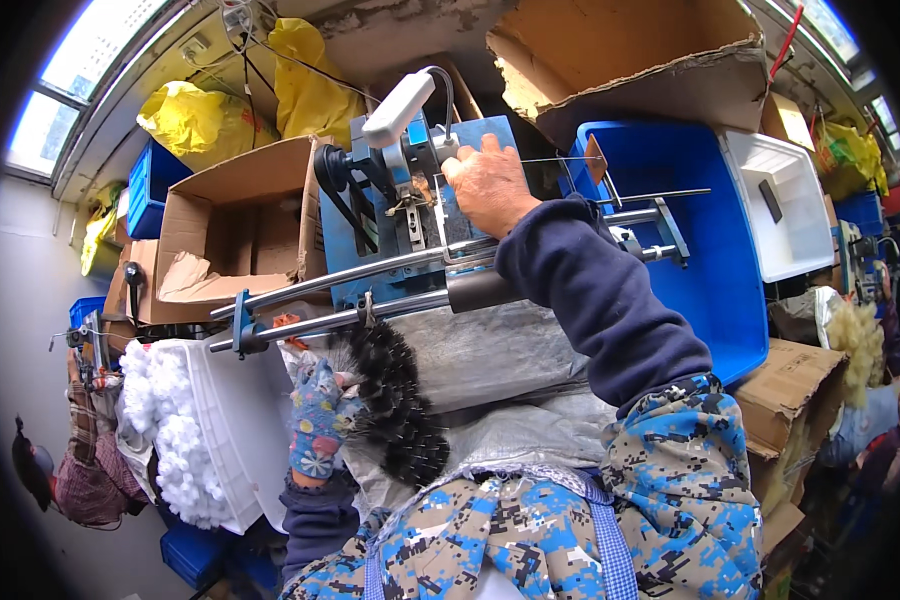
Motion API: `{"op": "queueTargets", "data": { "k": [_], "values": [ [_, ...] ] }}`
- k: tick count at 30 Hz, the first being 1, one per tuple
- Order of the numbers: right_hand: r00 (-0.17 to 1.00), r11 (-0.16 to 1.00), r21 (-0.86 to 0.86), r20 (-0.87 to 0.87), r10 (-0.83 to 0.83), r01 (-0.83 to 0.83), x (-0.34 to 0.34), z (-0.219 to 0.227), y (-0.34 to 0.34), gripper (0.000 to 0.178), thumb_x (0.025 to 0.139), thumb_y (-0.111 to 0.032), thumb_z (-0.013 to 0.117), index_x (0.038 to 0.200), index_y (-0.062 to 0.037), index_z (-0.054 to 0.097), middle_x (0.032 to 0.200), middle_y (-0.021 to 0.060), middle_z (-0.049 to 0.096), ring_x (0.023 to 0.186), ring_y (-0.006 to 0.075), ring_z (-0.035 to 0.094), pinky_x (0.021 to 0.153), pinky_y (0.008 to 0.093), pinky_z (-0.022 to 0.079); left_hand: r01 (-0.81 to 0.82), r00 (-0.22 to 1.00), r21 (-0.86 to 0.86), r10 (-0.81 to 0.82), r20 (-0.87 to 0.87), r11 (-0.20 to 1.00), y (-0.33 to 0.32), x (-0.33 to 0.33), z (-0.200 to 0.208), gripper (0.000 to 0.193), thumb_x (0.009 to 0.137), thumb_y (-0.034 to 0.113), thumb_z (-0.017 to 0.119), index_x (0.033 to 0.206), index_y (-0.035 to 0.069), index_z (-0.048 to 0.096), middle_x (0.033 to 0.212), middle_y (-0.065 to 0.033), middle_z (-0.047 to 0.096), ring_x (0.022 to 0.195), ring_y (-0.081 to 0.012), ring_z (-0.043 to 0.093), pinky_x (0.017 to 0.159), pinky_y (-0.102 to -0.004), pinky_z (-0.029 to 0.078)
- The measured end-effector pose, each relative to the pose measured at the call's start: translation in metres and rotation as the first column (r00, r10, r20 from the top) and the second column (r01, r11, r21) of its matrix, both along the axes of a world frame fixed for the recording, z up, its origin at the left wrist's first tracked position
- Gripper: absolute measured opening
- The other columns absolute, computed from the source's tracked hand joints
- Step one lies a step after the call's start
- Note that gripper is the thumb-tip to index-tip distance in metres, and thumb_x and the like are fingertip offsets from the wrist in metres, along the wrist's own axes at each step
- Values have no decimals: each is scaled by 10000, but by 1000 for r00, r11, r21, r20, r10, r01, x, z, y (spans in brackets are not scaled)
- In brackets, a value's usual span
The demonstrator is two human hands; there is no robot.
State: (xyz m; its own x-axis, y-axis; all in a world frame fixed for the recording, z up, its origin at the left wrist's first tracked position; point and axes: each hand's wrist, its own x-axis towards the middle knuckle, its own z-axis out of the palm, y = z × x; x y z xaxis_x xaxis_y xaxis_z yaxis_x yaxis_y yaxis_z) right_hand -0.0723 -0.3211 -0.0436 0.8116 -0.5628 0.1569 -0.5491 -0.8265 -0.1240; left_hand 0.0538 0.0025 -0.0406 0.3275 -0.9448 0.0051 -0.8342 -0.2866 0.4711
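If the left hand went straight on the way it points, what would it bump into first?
Probably the lower steel rod, ahead of the gloved left hand; depth is unclear, so the hand might pass underneath instead.

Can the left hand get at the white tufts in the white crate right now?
Probably not straight away: the left hand appears to be holding the black bristly bundle. Otherwise the way looks fairly free: the white tufts lie uncovered to its left.

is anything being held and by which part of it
The left hand appears to hold the black bristly bundle by its left edge. The right hand is at the blue machine; whether it grips anything cannot be told.
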Motion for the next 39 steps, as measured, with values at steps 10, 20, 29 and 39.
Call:
{"op": "queueTargets", "data": {
  "k": [10, 20, 29, 39],
  "values": [
    [998, 998, -65, 62, 22, -18, 0, -11, -3, 117, 728, -128, 581, 820, -118, 652, 907, 74, 615, 909, 285, 525, 708, 406, 395, 55, 986, -41, -48, 158, 998, -6, -3, 6, 248, 653, 62, 642, 900, 45, 645, 807, -154, 588, 752, -342, 583, 653, -388, 470],
    [1000, 997, -73, 15, -3, 4, 0, -7, 0, 133, 744, -121, 563, 848, -107, 645, 913, 74, 621, 894, 289, 531, 718, 414, 393, 2, 989, -70, 9, 148, 998, -7, -6, 12, 235, 639, 34, 650, 873, 40, 622, 788, -130, 588, 722, -327, 589, 628, -372, 474],
    [989, 997, 78, 148, 9, -20, 1, -13, -5, 168, 775, -74, 494, 864, -101, 634, 848, 72, 624, 878, 283, 546, 757, 416, 379, 31, 997, -120, -22, 76, 992, -9, -8, 9, 229, 631, 29, 637, 858, 53, 617, 785, -123, 594, 709, -329, 593, 623, -376, 476],
    [985, 992, -48, 137, -109, 117, -29, -9, 5, 436, 712, -245, 668, 1069, -16, 568, 1260, 162, 381, 1103, 322, 389, 885, 462, 335, -27, 997, -138, 17, -73, 990, 0, -9, 19, 233, 657, 33, 654, 887, 58, 621, 808, -122, 616, 708, -294, 600, 627, -349, 476]
  ]
}}
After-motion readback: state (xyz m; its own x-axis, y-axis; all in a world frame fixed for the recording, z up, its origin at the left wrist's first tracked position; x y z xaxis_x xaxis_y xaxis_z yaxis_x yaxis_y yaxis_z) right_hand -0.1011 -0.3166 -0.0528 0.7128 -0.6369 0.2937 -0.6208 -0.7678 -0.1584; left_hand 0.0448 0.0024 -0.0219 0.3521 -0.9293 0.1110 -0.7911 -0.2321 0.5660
